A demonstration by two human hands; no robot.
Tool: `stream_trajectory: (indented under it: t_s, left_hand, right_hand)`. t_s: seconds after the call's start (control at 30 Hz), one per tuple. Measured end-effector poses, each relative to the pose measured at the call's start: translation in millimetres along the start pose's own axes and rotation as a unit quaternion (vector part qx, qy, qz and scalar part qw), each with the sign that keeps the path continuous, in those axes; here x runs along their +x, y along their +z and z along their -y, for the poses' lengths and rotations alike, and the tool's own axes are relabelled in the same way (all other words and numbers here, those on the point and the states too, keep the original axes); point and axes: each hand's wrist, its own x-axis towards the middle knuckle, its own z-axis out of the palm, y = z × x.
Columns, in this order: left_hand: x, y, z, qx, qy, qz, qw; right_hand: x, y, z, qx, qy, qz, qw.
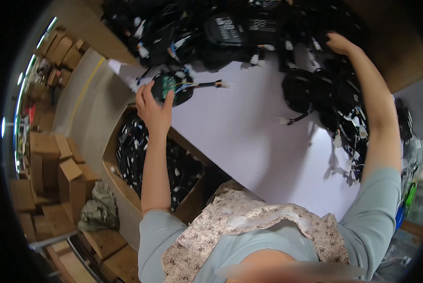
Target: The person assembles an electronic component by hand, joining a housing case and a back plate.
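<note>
Near the table's left edge, my left hand (153, 109) grips the near side of a black housing with an exposed green circuit board (169, 86). Thumb and fingers lie on either side of its rim. Coloured wires run right from the board into a black cable ending in a white connector (225, 85). My right arm is stretched far forward, and my right hand (339, 43) closes its fingers at the edge of a heap of black wired units (263, 28). What lies in those fingers is hidden against the dark heap.
More black units with cables (334, 94) lie along the right of the white table (249, 127). Below its left edge stands a cardboard box (108, 158) filled with black parts and white connectors. Cardboard cartons (46, 155) and a crumpled sack (99, 207) are at left.
</note>
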Motion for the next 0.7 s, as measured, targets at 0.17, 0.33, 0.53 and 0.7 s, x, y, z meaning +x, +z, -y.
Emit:
stream_trajectory:
  t_s: [0.17, 0.33, 0.53, 0.7]
  left_hand:
    - [7, 20, 25, -0.116, -0.147, 0.128, 0.974]
    - [-10, 11, -2, -0.236, -0.18, 0.171, 0.94]
    - [-25, 11, -30, -0.439, -0.155, 0.382, 0.798]
    - [-29, 30, -92, -0.407, -0.05, 0.47, 0.782]
  right_hand:
    - [-109, -56, -4, 0.122, -0.181, -0.364, 0.906]
    - [-283, -70, 140, 0.264, -0.279, -0.327, 0.864]
    - [-353, 24, 222, 0.327, -0.261, -0.262, 0.87]
    - [-374, 112, 222, 0.25, -0.239, -0.322, 0.881]
